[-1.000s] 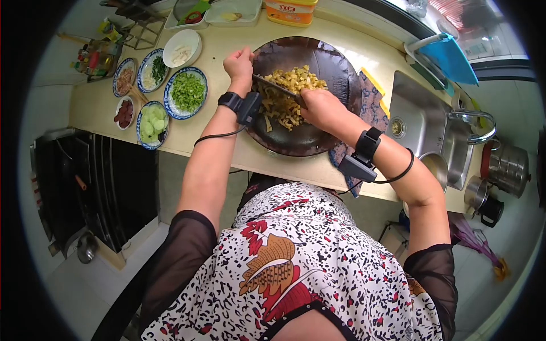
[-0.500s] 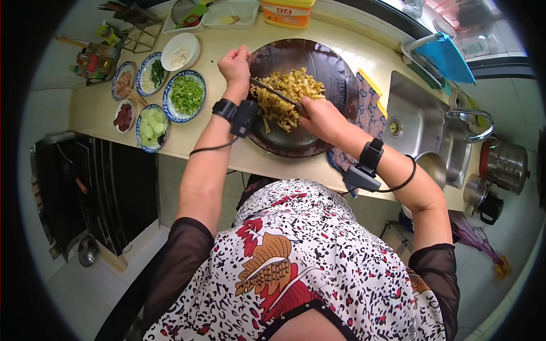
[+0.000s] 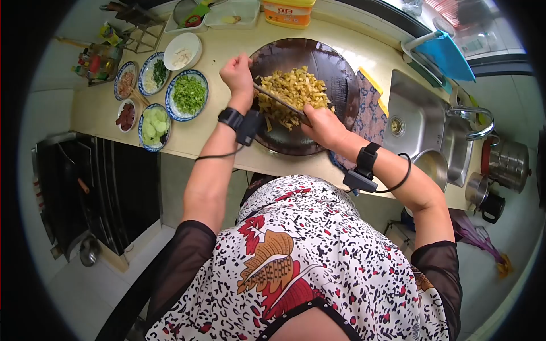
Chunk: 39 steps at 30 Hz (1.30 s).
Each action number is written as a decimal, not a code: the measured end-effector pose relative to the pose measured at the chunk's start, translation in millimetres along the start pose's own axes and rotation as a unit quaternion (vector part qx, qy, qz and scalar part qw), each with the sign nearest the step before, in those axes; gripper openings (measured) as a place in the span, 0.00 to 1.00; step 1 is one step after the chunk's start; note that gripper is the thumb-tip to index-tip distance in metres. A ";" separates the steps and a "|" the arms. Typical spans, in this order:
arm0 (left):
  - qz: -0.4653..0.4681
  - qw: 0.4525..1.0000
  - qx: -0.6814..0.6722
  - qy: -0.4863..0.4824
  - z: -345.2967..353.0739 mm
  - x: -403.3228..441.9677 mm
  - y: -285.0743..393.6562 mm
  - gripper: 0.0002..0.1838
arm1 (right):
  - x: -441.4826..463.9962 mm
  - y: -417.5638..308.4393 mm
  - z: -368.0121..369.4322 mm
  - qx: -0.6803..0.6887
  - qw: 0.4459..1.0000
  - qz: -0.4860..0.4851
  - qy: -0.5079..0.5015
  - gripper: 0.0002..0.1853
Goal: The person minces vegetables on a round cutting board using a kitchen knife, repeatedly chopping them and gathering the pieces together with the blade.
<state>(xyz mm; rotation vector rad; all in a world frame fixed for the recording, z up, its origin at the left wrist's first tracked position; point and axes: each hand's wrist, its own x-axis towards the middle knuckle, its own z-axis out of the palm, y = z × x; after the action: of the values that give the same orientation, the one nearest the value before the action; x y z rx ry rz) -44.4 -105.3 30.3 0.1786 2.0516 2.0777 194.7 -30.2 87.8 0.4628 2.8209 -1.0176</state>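
Note:
Chopped yellow-green vegetable pieces (image 3: 298,85) lie heaped on a round dark chopping board (image 3: 296,146). Across them runs a knife (image 3: 278,100), seen edge-on, its handle end in my right hand (image 3: 324,126) at the lower right of the heap. My left hand (image 3: 236,74) is curled into a fist over the board's left edge, its lower part beside the knife's far end. No object shows in its fingers.
Left of the board stand plates of chopped greens (image 3: 189,95) and sliced cucumber (image 3: 153,127), a white bowl (image 3: 182,51) and small dishes. A patterned cloth (image 3: 372,111) lies at the right, before the sink (image 3: 418,108). A yellow-orange tub (image 3: 287,12) stands behind.
The knife's far end has shifted slightly down and right, with my left hand lower beside it. My right hand has moved a little down and right, and more pieces show behind the blade.

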 end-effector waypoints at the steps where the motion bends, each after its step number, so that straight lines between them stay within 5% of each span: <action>1: -0.037 0.999 -0.018 -0.018 1.9 4.6 4.9 0.15 | 2.2 -5.7 -5.9 -0.014 1.000 -0.005 0.008 0.14; 4: -0.110 0.986 -0.109 -0.060 5.4 17.3 -10.1 0.13 | 17.2 -10.3 -12.8 -0.044 0.998 -0.025 0.034 0.13; 9: 0.054 0.997 0.059 -0.010 8.4 6.2 -19.8 0.15 | 11.6 13.3 11.0 -0.034 0.999 -0.001 0.022 0.13; 12: 0.024 0.999 -0.039 -0.014 9.1 -9.4 -4.0 0.16 | 4.0 19.5 14.6 -0.031 0.999 0.004 0.020 0.14; 15: 0.051 0.999 0.002 -0.011 7.8 -3.5 0.1 0.16 | 5.7 14.0 13.3 -0.029 0.999 0.009 0.029 0.14; 22: -0.074 0.996 -0.001 -0.043 17.8 40.2 -26.0 0.15 | 31.3 5.7 -0.3 -0.061 0.997 0.002 0.051 0.11; 26: 0.073 0.992 0.100 -0.024 25.6 20.3 -19.2 0.14 | 22.4 20.9 9.4 -0.033 0.998 0.022 0.046 0.12; 30: 0.057 0.997 -0.045 -0.012 19.6 9.9 -10.6 0.14 | 15.2 23.9 12.1 -0.057 0.997 0.007 0.044 0.13; 34: -0.017 0.998 0.030 -0.057 -19.6 32.8 -7.3 0.13 | 18.1 -24.7 -5.7 -0.053 0.999 -0.003 0.009 0.12; 38: -0.116 0.992 -0.031 -0.041 -28.2 21.5 -21.3 0.14 | 24.2 -22.6 8.8 -0.056 0.998 -0.030 0.016 0.12; 39: -0.071 0.997 -0.001 -0.025 -30.6 12.5 -24.5 0.14 | 18.7 -20.2 14.3 -0.052 0.998 -0.022 0.011 0.12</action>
<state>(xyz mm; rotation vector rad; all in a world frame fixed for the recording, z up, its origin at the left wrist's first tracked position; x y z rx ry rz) -62.0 -131.9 4.4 0.0802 1.9720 1.9719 170.5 -49.5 85.2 0.4040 2.8981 -0.8723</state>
